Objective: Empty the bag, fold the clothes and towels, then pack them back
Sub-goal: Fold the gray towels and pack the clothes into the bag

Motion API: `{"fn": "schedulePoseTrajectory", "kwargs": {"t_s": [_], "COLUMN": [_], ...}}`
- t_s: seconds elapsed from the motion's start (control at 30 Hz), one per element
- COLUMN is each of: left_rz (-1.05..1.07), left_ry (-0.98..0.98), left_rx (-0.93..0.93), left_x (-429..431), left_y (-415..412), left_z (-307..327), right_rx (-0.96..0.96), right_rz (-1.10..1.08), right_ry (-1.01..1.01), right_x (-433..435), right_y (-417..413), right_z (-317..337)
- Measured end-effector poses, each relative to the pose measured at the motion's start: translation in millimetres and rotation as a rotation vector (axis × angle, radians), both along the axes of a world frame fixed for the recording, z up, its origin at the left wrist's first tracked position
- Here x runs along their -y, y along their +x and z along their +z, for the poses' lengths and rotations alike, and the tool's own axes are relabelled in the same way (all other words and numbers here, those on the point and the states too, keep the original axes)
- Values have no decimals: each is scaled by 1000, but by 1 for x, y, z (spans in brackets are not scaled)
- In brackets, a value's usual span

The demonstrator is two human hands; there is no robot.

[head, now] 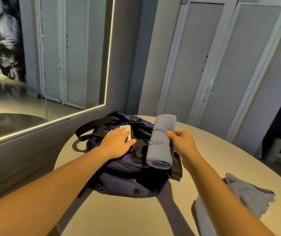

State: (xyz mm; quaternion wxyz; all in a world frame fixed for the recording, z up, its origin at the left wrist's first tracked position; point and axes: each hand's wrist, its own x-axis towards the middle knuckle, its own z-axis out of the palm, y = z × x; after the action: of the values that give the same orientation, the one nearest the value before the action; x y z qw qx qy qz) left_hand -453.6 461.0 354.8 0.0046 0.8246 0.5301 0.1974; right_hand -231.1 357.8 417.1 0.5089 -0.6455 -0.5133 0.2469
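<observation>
Right hand lifts a rolled towel over the bag; left hand lies flat on the bag.

The right hand point(182, 142) curls its fingers and thumb round a rolled grey towel point(161, 142), held just above the right side of the navy bag point(119, 183). The left hand point(117, 142) rests with fingers straight and spread on the bag's top, partly covering a white card point(126, 129). The bag sits on the round table point(119, 217); a loose grey cloth point(248, 193) lies near the table's right edge.

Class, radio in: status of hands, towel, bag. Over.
Left hand flat on navy bag. Right hand grips rolled grey towel over bag. Loose cloth lies aside, right.
</observation>
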Motion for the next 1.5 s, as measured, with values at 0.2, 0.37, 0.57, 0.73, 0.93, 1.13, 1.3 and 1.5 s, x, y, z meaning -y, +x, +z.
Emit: {"fn": "schedulePoseTrajectory", "kwargs": {"t_s": [0.2,0.37,0.57,0.73,0.93,1.13,1.3,1.5], "left_rz": [-6,-35,-89,-131,-150,-144,-255,-341], "left_ry": [-135,-119,-147,-187,-237,-314,-334,-553], "left_rx": [42,85,59,106,192,257,302,64], "left_x": [-9,22,81,122,148,151,144,130], "left_y": [-5,-14,-16,-17,-28,-30,-9,11], "left_z": [-40,-40,-37,-40,-45,-36,-3,0], "right_rx": [475,582,307,308,405,708,713,708], "right_rz": [54,122,160,163,181,210,200,245], "right_ry": [-268,-347,-406,-403,-544,-513,-440,-331], "right_x": [-40,-7,32,33,39,44,39,55], "right_y": [1,7,0,-17,-21,-31,-29,-4], "right_z": [-46,-58,-17,-11,-16,-37,-41,-35]}}
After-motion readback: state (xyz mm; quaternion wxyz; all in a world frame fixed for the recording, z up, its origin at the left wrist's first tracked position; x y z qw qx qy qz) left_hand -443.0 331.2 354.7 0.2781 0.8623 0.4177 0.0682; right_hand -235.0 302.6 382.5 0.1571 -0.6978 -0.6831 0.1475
